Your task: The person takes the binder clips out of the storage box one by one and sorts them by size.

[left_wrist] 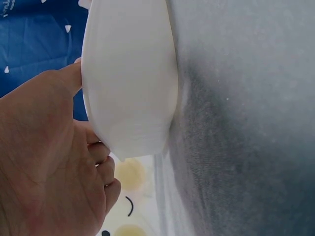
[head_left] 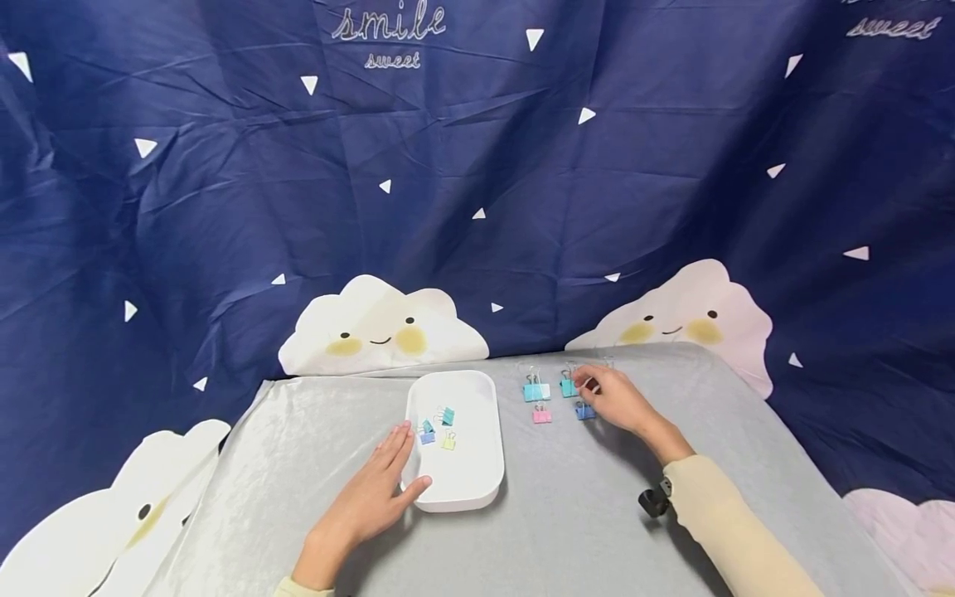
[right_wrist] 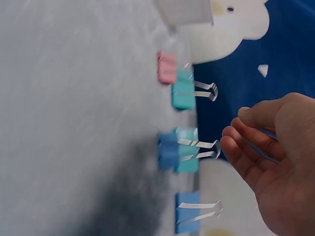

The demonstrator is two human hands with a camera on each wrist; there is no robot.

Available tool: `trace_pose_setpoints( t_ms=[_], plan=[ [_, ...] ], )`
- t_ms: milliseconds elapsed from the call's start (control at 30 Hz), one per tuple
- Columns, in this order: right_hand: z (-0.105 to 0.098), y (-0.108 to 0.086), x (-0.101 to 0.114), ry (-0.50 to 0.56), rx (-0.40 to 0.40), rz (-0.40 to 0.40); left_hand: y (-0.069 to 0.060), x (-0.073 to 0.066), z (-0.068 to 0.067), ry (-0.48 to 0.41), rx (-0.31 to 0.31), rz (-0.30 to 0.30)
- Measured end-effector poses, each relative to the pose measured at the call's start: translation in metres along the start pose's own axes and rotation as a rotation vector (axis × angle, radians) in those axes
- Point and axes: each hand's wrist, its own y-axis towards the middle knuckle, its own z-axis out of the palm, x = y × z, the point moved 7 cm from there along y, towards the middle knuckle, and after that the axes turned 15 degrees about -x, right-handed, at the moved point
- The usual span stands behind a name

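The white tray (head_left: 458, 485) is touched along its rim by the left hand (head_left: 373, 491), fingers fairly straight. Nothing seems gripped by the loosely bent right hand (head_left: 618, 401), beside a teal clip (head_left: 568, 385) on the desk (head_left: 555, 514). The blue clip (head_left: 585, 411) could get knocked (pretty tight spacing).

Navy cloud-print backdrop (head_left: 440, 236), grey-covered table (head_left: 555, 514)

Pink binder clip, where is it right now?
In the head view, the pink binder clip lies on the gray cloth, right of the white tray, just below a teal clip and left of a blue clip.
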Motion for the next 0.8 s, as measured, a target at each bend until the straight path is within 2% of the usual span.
trace_pose_setpoints(
  t_ms=[167,367,600,800],
  plan=[
    [0.002,0.008,0.029,0.014,0.004,-0.078,0.001,-0.001,0.001,-0.002,0.011,-0.001],
    [0.009,0.021,0.063,0.032,0.04,-0.136,0.001,0.0,0.002,0.009,0.018,-0.001],
    [0.029,0.036,0.1,0.056,0.113,-0.203,0.001,0.001,0.003,0.011,0.02,-0.002],
    [0.051,0.046,0.128,0.093,0.175,-0.218,0.001,0.002,0.003,0.011,0.023,-0.006]
  ],
)
